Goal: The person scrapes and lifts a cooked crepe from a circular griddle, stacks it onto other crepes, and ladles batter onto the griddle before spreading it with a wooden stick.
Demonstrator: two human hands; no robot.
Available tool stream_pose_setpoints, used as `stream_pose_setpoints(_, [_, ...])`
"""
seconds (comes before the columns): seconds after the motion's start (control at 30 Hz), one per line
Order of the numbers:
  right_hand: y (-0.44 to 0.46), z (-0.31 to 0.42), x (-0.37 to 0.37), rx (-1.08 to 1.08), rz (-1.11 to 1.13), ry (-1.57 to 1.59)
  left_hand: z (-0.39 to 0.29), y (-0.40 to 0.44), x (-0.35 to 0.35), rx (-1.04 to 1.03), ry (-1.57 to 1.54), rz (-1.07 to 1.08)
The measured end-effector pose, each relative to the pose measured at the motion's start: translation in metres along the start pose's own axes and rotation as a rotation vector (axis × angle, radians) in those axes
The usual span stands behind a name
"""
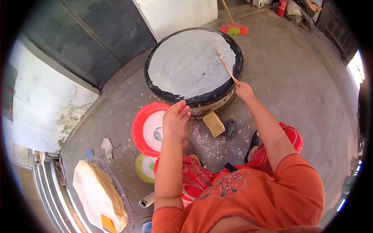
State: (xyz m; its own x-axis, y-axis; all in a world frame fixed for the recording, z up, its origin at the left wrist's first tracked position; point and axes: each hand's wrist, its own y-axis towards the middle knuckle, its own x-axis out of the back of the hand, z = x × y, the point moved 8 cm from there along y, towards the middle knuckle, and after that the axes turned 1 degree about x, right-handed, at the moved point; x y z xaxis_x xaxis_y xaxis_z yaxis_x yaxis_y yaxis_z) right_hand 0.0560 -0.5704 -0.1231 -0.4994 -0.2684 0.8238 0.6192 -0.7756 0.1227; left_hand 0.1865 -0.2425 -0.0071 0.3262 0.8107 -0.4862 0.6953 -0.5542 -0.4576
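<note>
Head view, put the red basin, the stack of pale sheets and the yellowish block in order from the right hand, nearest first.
1. Yellowish block: on the floor, closest to the right hand.
2. Red basin: left of the block.
3. Stack of pale sheets: far left, lower down.

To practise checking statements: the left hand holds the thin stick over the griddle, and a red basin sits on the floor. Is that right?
Wrong hand: the head view shows the right hand holding the thin stick over the griddle. The red basin does sit on the floor.
</note>
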Motion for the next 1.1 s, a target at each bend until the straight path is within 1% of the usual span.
stream_pose_setpoints(0.03, [-0.007, 0.012, 0.019, -0.003, -0.003, -0.005, 0.000, -0.001, -0.002, 0.007, 0.002, -0.003])
stream_pose_setpoints(0.1, [-0.031, 0.007, 0.025, -0.455, 0.261, 0.540, 0.000, -0.001, -0.003, 0.002, -0.002, 0.008])
stream_pose_setpoints(0.13, [-0.033, 0.003, 0.027, -0.457, 0.259, 0.537, -0.001, -0.001, -0.002, -0.003, -0.002, 0.012])
stream_pose_setpoints(0.2, [-0.037, -0.014, 0.043, -0.482, 0.065, 0.567, -0.002, -0.001, -0.004, -0.002, 0.005, 0.014])
stream_pose_setpoints(0.23, [-0.044, -0.020, 0.038, -0.485, 0.063, 0.565, -0.002, -0.002, -0.005, -0.002, 0.011, 0.015])
stream_pose_setpoints(0.3, [-0.055, -0.013, 0.029, -0.238, 0.104, 0.347, -0.003, -0.004, -0.008, 0.002, 0.013, 0.023])
stream_pose_setpoints(0.33, [-0.061, -0.005, 0.038, -0.238, 0.102, 0.344, -0.003, -0.006, -0.009, 0.002, 0.013, 0.028])
stream_pose_setpoints(0.4, [-0.079, 0.005, 0.032, -0.435, 0.336, 0.676, -0.002, -0.006, -0.010, 0.006, 0.005, 0.035])
stream_pose_setpoints(0.43, [-0.077, 0.001, 0.033, -0.436, 0.336, 0.675, -0.001, -0.006, -0.011, 0.008, 0.000, 0.041])
stream_pose_setpoints(0.5, [-0.065, -0.025, 0.049, -0.517, 0.101, 0.569, 0.000, -0.005, -0.010, 0.012, -0.004, 0.045])
stream_pose_setpoints(0.53, [-0.061, -0.033, 0.048, -0.519, 0.100, 0.569, 0.001, -0.004, -0.010, 0.013, -0.005, 0.049])
stream_pose_setpoints(0.6, [-0.048, -0.026, 0.068, -0.254, -0.016, 0.204, 0.002, -0.005, -0.010, 0.016, -0.002, 0.053])
stream_pose_setpoints(0.63, [-0.049, -0.026, 0.069, -0.256, -0.017, 0.204, 0.002, -0.005, -0.010, 0.017, -0.002, 0.055])
stream_pose_setpoints(0.7, [-0.050, -0.020, 0.069, -0.207, 0.061, 0.010, 0.003, -0.004, -0.008, 0.022, -0.012, 0.056])
stream_pose_setpoints(0.73, [-0.051, -0.026, 0.067, -0.206, 0.061, 0.010, 0.003, -0.004, -0.007, 0.027, -0.022, 0.056])
stream_pose_setpoints(0.8, [-0.053, -0.023, 0.070, 0.031, -0.059, -0.006, 0.002, -0.006, -0.008, 0.021, -0.021, 0.062])
stream_pose_setpoints(0.83, [-0.058, -0.011, 0.084, 0.030, -0.059, -0.007, 0.002, -0.006, -0.009, 0.015, -0.018, 0.068])
stream_pose_setpoints(0.9, [-0.080, -0.017, 0.076, -0.453, 0.269, 0.602, 0.002, -0.005, -0.010, 0.017, -0.014, 0.069])
stream_pose_setpoints(0.93, [-0.084, -0.014, 0.073, -0.453, 0.269, 0.601, 0.003, -0.005, -0.010, 0.019, -0.008, 0.068])
stream_pose_setpoints(1.0, [-0.091, -0.007, 0.064, -0.446, 0.279, 0.784, 0.003, -0.005, -0.011, 0.022, -0.012, 0.068])
stream_pose_setpoints(1.03, [-0.092, -0.003, 0.059, -0.448, 0.281, 0.784, 0.003, -0.006, -0.011, 0.025, -0.014, 0.069])
stream_pose_setpoints(1.1, [-0.093, 0.005, 0.045, -0.524, 0.314, 0.888, 0.004, -0.006, -0.010, 0.027, -0.009, 0.069])
